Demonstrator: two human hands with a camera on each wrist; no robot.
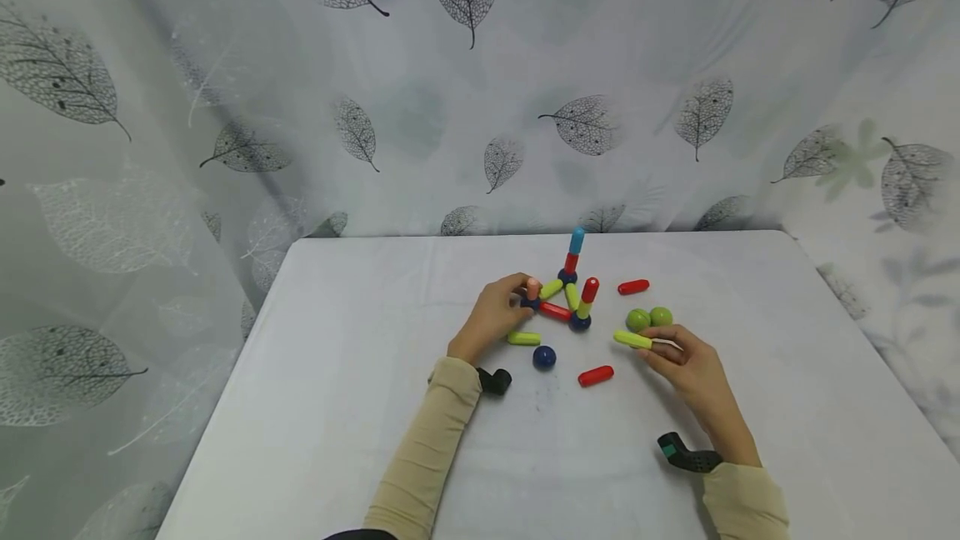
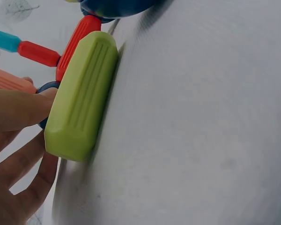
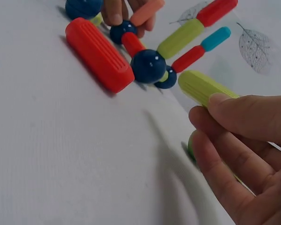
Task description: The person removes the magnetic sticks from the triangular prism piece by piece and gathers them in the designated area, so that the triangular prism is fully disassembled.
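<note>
Soft, diffuse light, faint shadows on the table [image 1: 322, 357], greyer wrist views

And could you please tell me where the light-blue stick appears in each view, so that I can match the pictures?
Head: the light-blue stick is just right of the centre, near the table's far edge.
Left wrist: the light-blue stick is at the upper left, against the picture's left edge.
Right wrist: the light-blue stick is at the upper right.
Shared landmark: the red stick joined end to end with it.
</note>
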